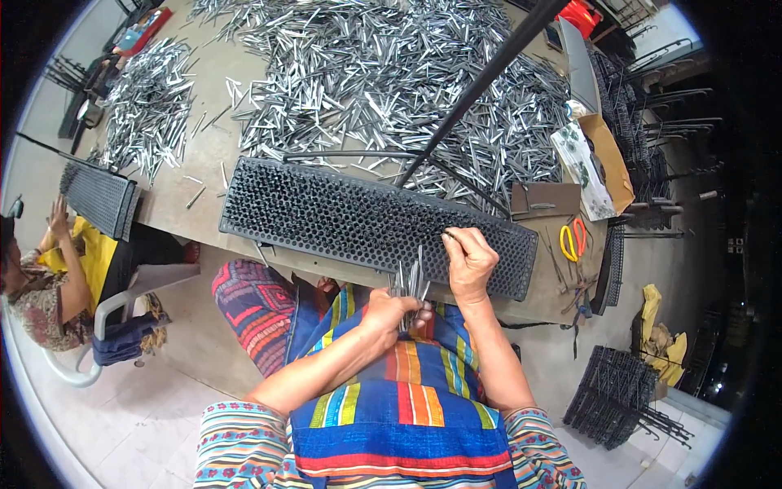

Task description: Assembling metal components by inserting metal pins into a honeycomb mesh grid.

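Note:
My left hand (387, 314) is closed around a bundle of slim pointed metal pieces (414, 281), held upright just in front of the table edge. A long black rack (513, 273) full of round holes lies tilted along that edge. Over its right part, my right hand (472, 265) is pinched, thumb against fingertips, close to the holes. Whatever sits in that pinch is too small to make out. Dark tips fill many holes in the rack's left and middle, while the holes at the right end look bare. A black rod handle (481, 85) rises from the rack's far side.
Loose metal pieces (326, 81) spread in a big pile beyond the rack, with a smaller heap (151, 102) leftward. At right are yellow-handled scissors (573, 240), a brown block (546, 200) and an open carton (607, 167). A co-worker (61, 269) sits left beside another rack (98, 196); black racks (611, 395) stand lower right.

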Action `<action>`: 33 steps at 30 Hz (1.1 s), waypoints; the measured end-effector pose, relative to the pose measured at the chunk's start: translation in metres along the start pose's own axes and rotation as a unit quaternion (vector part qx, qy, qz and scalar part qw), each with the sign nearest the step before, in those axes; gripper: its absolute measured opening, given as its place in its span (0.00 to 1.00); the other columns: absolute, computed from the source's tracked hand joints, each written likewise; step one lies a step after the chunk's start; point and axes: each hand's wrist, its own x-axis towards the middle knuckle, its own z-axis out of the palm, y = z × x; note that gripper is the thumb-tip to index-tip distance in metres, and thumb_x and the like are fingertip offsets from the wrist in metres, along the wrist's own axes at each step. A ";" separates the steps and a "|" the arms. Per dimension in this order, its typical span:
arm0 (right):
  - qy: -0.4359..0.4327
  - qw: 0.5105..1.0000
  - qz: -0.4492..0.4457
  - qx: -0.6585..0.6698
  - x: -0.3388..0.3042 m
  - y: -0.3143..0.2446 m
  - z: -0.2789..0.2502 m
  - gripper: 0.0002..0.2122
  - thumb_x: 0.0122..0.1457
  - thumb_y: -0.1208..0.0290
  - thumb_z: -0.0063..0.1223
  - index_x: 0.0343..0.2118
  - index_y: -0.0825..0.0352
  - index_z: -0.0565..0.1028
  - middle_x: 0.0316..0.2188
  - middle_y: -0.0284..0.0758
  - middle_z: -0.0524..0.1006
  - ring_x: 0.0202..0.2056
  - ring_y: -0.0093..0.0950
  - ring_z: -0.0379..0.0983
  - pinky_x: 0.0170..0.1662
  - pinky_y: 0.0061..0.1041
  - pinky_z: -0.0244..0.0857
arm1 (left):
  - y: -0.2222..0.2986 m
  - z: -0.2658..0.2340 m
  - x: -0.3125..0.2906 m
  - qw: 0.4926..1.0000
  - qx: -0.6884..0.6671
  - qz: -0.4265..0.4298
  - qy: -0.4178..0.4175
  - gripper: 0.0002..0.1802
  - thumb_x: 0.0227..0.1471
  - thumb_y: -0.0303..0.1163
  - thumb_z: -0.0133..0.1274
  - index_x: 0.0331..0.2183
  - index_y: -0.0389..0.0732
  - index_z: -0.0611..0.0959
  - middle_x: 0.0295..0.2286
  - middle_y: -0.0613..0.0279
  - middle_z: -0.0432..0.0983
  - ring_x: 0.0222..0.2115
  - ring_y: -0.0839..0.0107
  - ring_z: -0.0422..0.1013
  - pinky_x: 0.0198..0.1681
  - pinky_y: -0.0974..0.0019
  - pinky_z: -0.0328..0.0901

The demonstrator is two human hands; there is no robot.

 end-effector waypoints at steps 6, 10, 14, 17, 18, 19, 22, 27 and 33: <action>-0.053 0.997 0.053 -0.033 -0.007 -0.003 0.000 0.05 0.48 0.82 0.58 0.29 0.71 0.78 0.23 0.38 0.76 0.23 0.30 0.74 0.26 0.25 0.66 | 0.003 0.001 0.009 1.000 -0.011 -0.018 0.013 0.08 0.47 0.19 0.53 0.33 0.33 0.77 0.26 0.51 0.79 0.22 0.64 0.77 0.23 0.64 0.75; -0.026 0.999 0.030 -0.009 -0.008 0.004 0.003 0.05 0.46 0.81 0.58 0.29 0.70 0.79 0.24 0.38 0.76 0.22 0.31 0.73 0.26 0.26 0.65 | 0.000 0.005 0.012 0.999 -0.037 -0.011 0.011 0.07 0.47 0.20 0.54 0.33 0.34 0.77 0.25 0.52 0.78 0.21 0.64 0.77 0.23 0.63 0.74; -0.061 0.997 0.025 -0.046 -0.006 0.003 0.001 0.04 0.46 0.80 0.58 0.27 0.69 0.78 0.23 0.38 0.75 0.22 0.33 0.73 0.26 0.27 0.65 | 0.001 0.011 0.013 0.998 -0.058 -0.020 0.023 0.06 0.48 0.21 0.54 0.32 0.34 0.77 0.24 0.54 0.78 0.21 0.65 0.76 0.22 0.64 0.74; -0.071 0.995 0.042 -0.050 -0.007 0.000 0.000 0.03 0.46 0.80 0.58 0.26 0.69 0.78 0.22 0.38 0.75 0.22 0.34 0.73 0.26 0.28 0.65 | -0.003 0.012 0.017 0.998 -0.053 -0.013 0.042 0.06 0.47 0.22 0.55 0.31 0.35 0.77 0.23 0.55 0.78 0.19 0.66 0.75 0.20 0.66 0.71; -0.066 0.996 0.042 -0.048 -0.007 0.000 0.000 0.03 0.46 0.80 0.58 0.26 0.69 0.78 0.22 0.38 0.75 0.22 0.34 0.73 0.26 0.28 0.65 | -0.004 0.012 0.018 0.998 -0.054 -0.006 0.041 0.06 0.47 0.22 0.55 0.31 0.35 0.77 0.23 0.55 0.77 0.19 0.66 0.74 0.19 0.67 0.70; -0.066 0.996 0.042 -0.048 -0.006 -0.001 0.001 0.03 0.46 0.80 0.58 0.26 0.69 0.78 0.22 0.38 0.75 0.22 0.34 0.73 0.26 0.28 0.65 | -0.004 0.012 0.018 0.998 -0.055 0.000 0.041 0.05 0.47 0.22 0.55 0.31 0.35 0.77 0.22 0.56 0.77 0.18 0.67 0.74 0.18 0.68 0.69; -0.062 0.994 0.075 -0.055 -0.005 0.000 0.001 0.03 0.46 0.80 0.58 0.26 0.68 0.78 0.22 0.38 0.74 0.21 0.34 0.73 0.25 0.28 0.65 | -0.003 0.013 0.015 0.997 -0.046 0.012 0.060 0.05 0.47 0.23 0.55 0.31 0.35 0.77 0.22 0.56 0.77 0.17 0.68 0.73 0.17 0.69 0.67; -0.074 0.993 0.055 -0.078 -0.005 0.001 0.002 0.04 0.45 0.79 0.59 0.27 0.67 0.78 0.22 0.38 0.74 0.21 0.34 0.73 0.25 0.28 0.65 | -0.001 0.006 0.005 0.997 -0.044 0.004 0.057 0.02 0.47 0.21 0.53 0.28 0.34 0.77 0.21 0.57 0.77 0.17 0.70 0.72 0.16 0.69 0.66; -0.059 0.995 -0.012 -0.074 -0.006 0.003 0.004 0.05 0.46 0.81 0.58 0.29 0.68 0.77 0.23 0.38 0.75 0.23 0.34 0.74 0.27 0.27 0.65 | -0.005 -0.004 0.000 0.999 -0.035 0.024 0.028 0.03 0.47 0.19 0.52 0.28 0.33 0.78 0.21 0.56 0.77 0.17 0.70 0.72 0.16 0.70 0.66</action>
